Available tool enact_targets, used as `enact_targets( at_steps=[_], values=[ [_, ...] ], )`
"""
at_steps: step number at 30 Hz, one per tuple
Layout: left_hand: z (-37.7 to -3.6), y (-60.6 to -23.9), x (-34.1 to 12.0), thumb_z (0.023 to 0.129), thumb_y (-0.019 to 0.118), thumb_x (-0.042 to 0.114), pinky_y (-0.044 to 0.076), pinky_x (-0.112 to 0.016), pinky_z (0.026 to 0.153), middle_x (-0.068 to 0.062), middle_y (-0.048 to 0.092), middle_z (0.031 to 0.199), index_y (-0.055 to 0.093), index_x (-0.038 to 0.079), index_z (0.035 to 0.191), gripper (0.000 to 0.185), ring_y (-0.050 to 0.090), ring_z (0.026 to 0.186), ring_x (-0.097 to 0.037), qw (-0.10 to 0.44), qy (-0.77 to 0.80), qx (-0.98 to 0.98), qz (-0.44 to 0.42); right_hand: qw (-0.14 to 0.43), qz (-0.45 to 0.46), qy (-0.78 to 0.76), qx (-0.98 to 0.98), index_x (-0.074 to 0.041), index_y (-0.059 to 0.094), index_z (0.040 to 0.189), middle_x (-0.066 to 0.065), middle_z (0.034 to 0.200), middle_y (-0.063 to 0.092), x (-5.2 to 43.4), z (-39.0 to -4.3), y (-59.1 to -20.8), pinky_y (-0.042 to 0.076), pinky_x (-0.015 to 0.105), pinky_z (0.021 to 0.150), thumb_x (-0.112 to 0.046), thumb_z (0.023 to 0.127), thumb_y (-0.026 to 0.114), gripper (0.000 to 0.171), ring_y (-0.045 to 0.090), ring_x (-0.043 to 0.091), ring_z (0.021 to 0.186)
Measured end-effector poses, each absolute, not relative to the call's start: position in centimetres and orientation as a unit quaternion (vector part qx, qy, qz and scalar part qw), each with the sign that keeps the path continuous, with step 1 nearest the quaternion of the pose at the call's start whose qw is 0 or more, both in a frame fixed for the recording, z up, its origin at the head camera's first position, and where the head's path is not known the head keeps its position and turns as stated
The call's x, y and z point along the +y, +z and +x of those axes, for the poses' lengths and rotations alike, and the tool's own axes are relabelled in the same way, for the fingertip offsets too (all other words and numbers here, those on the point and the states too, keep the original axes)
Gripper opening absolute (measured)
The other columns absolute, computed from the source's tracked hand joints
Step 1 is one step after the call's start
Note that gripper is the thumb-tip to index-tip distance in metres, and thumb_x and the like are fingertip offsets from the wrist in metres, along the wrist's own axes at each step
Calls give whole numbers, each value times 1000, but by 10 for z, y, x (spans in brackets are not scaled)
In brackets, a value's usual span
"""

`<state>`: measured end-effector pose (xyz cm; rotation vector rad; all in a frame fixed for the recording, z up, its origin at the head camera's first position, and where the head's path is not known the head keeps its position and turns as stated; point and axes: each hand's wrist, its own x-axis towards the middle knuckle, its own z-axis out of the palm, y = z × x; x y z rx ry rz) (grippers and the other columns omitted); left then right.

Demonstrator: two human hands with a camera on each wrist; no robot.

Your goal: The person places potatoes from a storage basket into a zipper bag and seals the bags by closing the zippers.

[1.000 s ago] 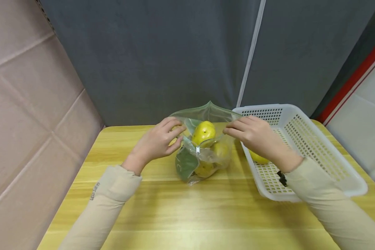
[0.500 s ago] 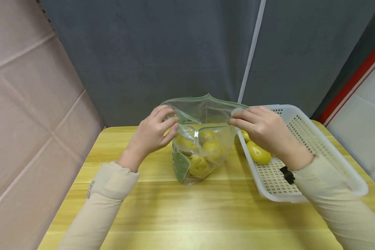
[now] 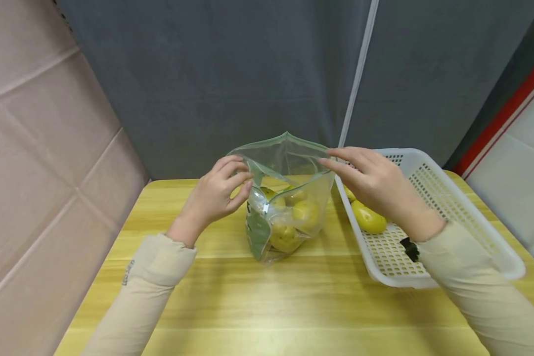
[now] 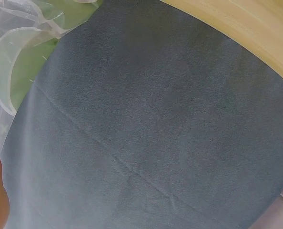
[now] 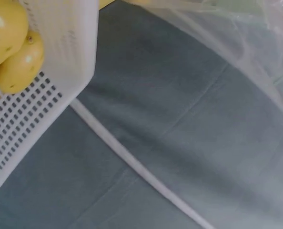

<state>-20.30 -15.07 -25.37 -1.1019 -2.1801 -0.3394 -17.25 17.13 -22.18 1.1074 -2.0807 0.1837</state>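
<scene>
A clear zip bag [image 3: 306,165] with green panels stands upright on the table, its mouth spread wide. Several smooth yellow oval pieces with small dark spots [image 3: 285,237] lie inside; I cannot tell whether they are potatoes or fruit. My left hand [image 3: 213,193] pinches the bag's left rim between thumb and fingers. At the right rim, my right hand [image 3: 374,185] touches the plastic with nearly straight, slightly parted fingers; its thumb is hidden. A white zip slider [image 3: 265,208] hangs on the front rim. In the left wrist view, part of the bag [image 4: 25,62] shows above the left fingertips.
Right of the bag stands a white perforated plastic basket [image 3: 476,222]. Several more yellow pieces [image 5: 20,64] lie in its left part, partly covered by the right hand in the head view. Behind the wooden table [image 3: 249,306] hangs a grey curtain [image 3: 213,89].
The yellow piece seen at the bag's mouth has sunk among the others. Both hands moved apart, lifting the rim. Lately the right fingers straightened and the right rim and slider shifted left.
</scene>
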Motion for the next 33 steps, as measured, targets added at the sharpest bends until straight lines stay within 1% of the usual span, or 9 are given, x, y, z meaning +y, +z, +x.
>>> enact_targets(
  at_steps=[2, 5, 8, 10, 12, 16, 21, 26, 33],
  values=[
    [-203, -254, -151, 92, 51, 18, 55, -38, 93, -12, 64, 102, 70, 6, 93, 23, 56, 115, -30, 329, -129, -835, -421, 389, 419, 81, -816, -7, 61, 122, 17, 116, 65, 175, -175, -222, 56, 46, 79, -4, 95, 54, 29, 64, 35, 96],
    [-203, -256, -152, 93, 50, 20, 55, -37, 93, -12, 64, 103, 70, 5, 95, 26, 56, 116, -30, 331, -125, -834, -423, 418, 403, 105, -807, -6, 61, 122, 19, 114, 65, 182, -182, -225, 55, 46, 71, -13, 100, 43, 29, 64, 36, 91],
    [-203, -257, -153, 95, 48, 22, 55, -37, 93, -12, 64, 104, 70, 5, 96, 28, 55, 116, -30, 337, -122, -830, -427, 425, 384, 118, -811, -3, 60, 123, 20, 116, 64, 192, -188, -229, 55, 48, 72, -13, 100, 45, 29, 62, 38, 93],
    [-203, -258, -153, 94, 49, 21, 55, -37, 94, -12, 64, 104, 70, 5, 96, 27, 56, 116, -30, 339, -122, -828, -429, 412, 370, 115, -825, -1, 58, 126, 22, 120, 62, 200, -191, -231, 55, 50, 77, -9, 96, 53, 31, 61, 39, 99],
    [-203, -259, -153, 94, 50, 20, 55, -37, 94, -12, 64, 104, 70, 5, 96, 25, 56, 115, -30, 342, -121, -827, -431, 392, 358, 108, -841, 1, 55, 129, 24, 123, 59, 209, -195, -235, 54, 52, 82, -2, 90, 61, 40, 59, 40, 104],
    [-203, -260, -154, 93, 52, 19, 55, -37, 94, -13, 64, 104, 70, 5, 96, 23, 56, 115, -30, 341, -122, -825, -434, 354, 336, 101, -867, 1, 53, 130, 26, 124, 57, 222, -201, -245, 53, 54, 82, 6, 76, 72, 58, 57, 43, 105],
    [-202, -260, -153, 91, 53, 18, 54, -37, 96, -13, 64, 104, 69, 5, 95, 21, 56, 115, -31, 338, -122, -821, -443, 313, 304, 92, -895, -1, 52, 132, 26, 125, 56, 238, -206, -256, 53, 55, 82, 4, 77, 73, 59, 56, 43, 105],
    [-202, -260, -152, 92, 53, 18, 54, -37, 96, -13, 64, 105, 69, 5, 95, 22, 56, 115, -31, 333, -123, -820, -448, 284, 280, 81, -913, 1, 52, 130, 28, 123, 55, 251, -211, -265, 52, 57, 82, 2, 76, 74, 57, 56, 45, 103],
    [-203, -260, -152, 92, 52, 19, 54, -38, 95, -13, 64, 105, 70, 5, 96, 23, 55, 116, -31, 331, -127, -820, -448, 233, 280, 21, -931, 0, 54, 127, 28, 121, 57, 267, -217, -288, 53, 55, 78, -3, 79, 71, 51, 59, 44, 98]
  ],
)
